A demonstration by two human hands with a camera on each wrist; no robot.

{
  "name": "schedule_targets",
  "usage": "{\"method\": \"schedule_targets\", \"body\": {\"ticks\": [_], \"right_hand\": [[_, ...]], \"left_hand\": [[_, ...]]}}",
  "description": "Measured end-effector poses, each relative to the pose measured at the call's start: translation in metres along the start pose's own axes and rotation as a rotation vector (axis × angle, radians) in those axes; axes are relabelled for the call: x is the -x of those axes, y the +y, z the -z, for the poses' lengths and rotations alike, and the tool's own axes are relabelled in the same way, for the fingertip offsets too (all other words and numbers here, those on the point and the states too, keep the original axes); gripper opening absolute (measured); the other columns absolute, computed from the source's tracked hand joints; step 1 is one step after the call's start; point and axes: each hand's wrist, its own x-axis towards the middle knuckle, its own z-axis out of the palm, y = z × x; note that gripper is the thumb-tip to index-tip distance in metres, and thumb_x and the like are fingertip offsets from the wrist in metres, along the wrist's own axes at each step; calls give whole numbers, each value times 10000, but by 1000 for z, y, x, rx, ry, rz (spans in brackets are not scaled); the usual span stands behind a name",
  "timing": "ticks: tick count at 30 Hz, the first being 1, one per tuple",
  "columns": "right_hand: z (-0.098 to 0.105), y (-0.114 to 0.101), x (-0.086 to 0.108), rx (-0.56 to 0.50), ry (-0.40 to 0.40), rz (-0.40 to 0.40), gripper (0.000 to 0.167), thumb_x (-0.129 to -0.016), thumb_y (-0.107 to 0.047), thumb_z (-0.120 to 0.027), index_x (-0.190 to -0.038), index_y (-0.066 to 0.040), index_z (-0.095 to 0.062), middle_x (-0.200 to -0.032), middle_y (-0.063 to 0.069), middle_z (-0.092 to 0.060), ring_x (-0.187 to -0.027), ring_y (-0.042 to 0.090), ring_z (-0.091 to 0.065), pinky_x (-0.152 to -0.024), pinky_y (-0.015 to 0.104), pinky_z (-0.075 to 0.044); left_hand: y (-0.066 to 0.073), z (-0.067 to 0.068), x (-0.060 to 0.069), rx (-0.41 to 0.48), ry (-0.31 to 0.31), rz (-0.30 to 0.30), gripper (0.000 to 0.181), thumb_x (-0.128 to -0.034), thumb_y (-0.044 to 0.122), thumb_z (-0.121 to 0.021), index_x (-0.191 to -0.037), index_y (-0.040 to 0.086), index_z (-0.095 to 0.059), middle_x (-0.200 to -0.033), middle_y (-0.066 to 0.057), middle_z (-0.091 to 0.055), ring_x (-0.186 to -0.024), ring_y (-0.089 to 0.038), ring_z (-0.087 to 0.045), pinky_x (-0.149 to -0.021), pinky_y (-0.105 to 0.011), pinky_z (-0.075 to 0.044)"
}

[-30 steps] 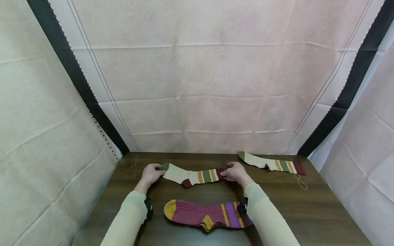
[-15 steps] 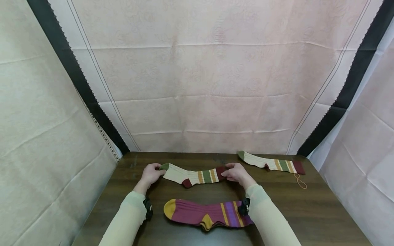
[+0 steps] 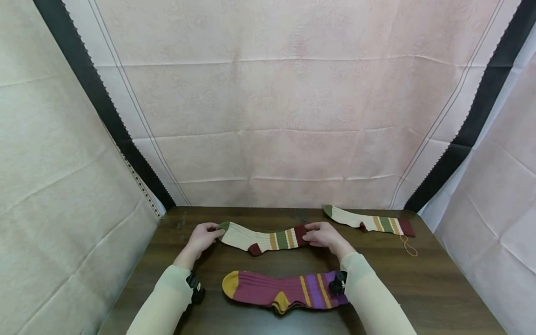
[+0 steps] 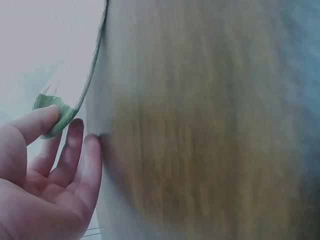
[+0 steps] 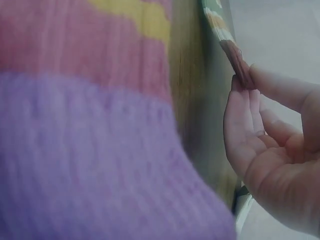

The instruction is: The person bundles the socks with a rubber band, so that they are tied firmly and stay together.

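Note:
A cream sock (image 3: 240, 236) with a green toe, a dark red heel and cuff, and green and ochre stripes stretches between both hands. At its green toe my left hand (image 3: 203, 238) pinches the fabric between thumb and fingers, as the left wrist view shows at the toe (image 4: 62, 117). My right hand (image 3: 326, 237) pinches the dark red cuff (image 5: 237, 65), with the thumb on one side and fingers on the other. Nearer to me lies a purple sock (image 3: 268, 286) with a yellow toe and heel, seemingly stacked on another; my right wrist hangs over its cuff end.
A matching cream striped sock (image 3: 356, 220) lies at the back right, with a loop of thread (image 3: 410, 246) at its cuff. Everything is on a dark wooden table (image 3: 435, 288). Pale cloth (image 3: 293, 116) hangs behind the table and at both sides.
Both hands keep their pinch on the cream sock, which stays nearly in place. My forearms have swung slightly outward, the left one leftward and the right one rightward.

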Motion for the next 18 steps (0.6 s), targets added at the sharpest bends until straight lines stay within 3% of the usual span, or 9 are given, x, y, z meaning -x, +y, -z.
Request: {"method": "schedule_targets", "body": {"ticks": [10, 18], "right_hand": [[4, 0, 5, -28, -22, 10, 529, -978, -29, -752, -1466, 56, -567, -1289, 247, -673, -1051, 253, -721, -898, 424, -628], [9, 2, 12, -59, -29, 72, 536, -976, -23, -757, -1456, 105, -557, -1274, 248, -673, -1020, 228, -717, -878, 384, -631]], "left_hand": [[-1, 1, 9, 208, -16, 39, 317, -1041, 125, -708, -1254, -107, -675, -1225, -219, -669, -921, -179, -699, -829, -341, -635], [14, 9, 23, 282, -33, 13, 332, -1040, 143, -720, -1254, -107, -679, -1177, -200, -660, -897, -192, -703, -860, -383, -637]]}}
